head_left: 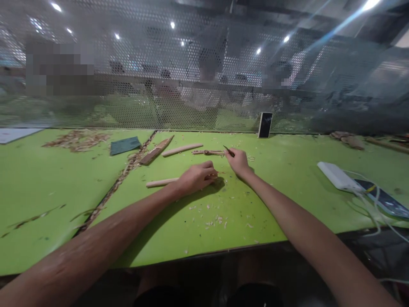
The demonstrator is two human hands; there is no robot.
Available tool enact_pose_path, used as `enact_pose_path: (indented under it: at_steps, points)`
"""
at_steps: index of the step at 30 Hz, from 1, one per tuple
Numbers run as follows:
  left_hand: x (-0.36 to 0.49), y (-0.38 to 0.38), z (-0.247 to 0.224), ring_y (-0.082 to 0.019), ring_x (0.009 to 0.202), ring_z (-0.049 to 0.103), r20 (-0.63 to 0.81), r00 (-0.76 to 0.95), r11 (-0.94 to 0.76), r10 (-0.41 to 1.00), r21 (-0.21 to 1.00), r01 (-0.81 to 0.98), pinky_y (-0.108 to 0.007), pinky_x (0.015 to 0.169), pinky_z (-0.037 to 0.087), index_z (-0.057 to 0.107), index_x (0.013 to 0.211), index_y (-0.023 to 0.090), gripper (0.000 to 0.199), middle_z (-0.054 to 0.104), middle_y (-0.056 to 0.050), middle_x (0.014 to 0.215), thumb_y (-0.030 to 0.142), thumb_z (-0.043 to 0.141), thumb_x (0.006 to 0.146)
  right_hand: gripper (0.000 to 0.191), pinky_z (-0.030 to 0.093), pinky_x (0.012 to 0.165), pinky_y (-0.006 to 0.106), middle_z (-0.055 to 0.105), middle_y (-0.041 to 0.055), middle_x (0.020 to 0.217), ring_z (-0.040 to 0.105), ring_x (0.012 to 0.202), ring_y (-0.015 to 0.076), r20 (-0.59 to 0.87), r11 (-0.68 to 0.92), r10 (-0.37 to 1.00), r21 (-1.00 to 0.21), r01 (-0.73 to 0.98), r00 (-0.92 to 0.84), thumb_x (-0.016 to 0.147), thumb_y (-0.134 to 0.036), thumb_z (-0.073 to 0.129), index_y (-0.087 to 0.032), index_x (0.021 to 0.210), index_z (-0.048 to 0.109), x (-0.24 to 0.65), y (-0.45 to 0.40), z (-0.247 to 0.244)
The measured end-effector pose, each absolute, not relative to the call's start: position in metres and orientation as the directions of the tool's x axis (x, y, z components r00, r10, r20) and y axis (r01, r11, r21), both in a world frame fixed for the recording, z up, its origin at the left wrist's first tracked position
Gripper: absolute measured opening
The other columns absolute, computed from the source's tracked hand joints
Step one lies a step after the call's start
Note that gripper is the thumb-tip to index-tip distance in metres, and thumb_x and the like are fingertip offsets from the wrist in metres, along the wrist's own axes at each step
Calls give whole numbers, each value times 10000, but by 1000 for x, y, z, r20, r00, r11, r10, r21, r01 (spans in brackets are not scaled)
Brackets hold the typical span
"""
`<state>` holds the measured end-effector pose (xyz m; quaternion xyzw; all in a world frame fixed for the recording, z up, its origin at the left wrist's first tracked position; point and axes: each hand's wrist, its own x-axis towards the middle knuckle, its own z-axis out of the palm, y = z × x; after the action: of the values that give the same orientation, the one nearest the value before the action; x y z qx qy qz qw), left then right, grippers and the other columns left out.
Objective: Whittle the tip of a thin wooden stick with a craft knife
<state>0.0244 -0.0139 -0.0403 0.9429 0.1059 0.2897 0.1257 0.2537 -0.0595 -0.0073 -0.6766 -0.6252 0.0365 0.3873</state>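
Note:
My left hand (198,177) is low over the green table with its fingers curled together; what they hold, if anything, is too small to name. A pale wooden stick (159,183) lies partly behind my left wrist. To the right, my right hand (237,162) is closed on a small dark knife (228,150), its tip pointing up and left. Just left of the right hand lies a thin jointed wooden piece (207,152). Beyond are another pale stick (182,149) and a brown wooden piece with a pointed end (157,150). Wood shavings (218,220) are scattered in front of my hands.
A green cloth-like sheet (125,146) and a shavings pile (76,140) lie left. A phone-like device (265,125) stands against the perforated screen (188,102). At right are a white power bank (338,176), cables and a phone (385,198). The table's front edge is near.

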Motion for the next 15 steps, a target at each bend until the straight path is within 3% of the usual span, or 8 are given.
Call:
enact_pose_path:
  at_steps: [5, 10, 15]
  points:
    - [25, -13, -43, -154, 838, 694, 533, 808, -959, 251, 252, 131, -265, 772, 593, 779, 1056, 127, 174, 714, -98, 1050, 237, 645, 1069, 298, 559, 731, 296, 659, -7, 897, 616, 754, 136, 441, 27, 863, -524, 851, 244, 1086, -438, 709, -171, 960, 669, 257, -49, -19]
    - [26, -10, -42, -161, 888, 705, 561, 795, -969, 233, 207, 138, -277, 823, 612, 788, 1128, 137, 189, 726, -108, 1081, 250, 643, 1084, 50, 533, 764, 323, 694, 60, 1099, 628, 867, 180, 506, 61, 832, -492, 869, 228, 1008, -187, 699, -191, 1040, 661, 256, -46, -21]
    - [27, -6, -45, -169, 907, 715, 588, 772, -969, 241, 184, 163, -293, 853, 623, 787, 1071, 117, 210, 739, -116, 1044, 235, 616, 1099, 152, 518, 733, 350, 707, 103, 1134, 650, 881, 231, 543, 105, 812, -494, 863, 212, 938, -99, 631, -239, 986, 666, 260, -44, -24]
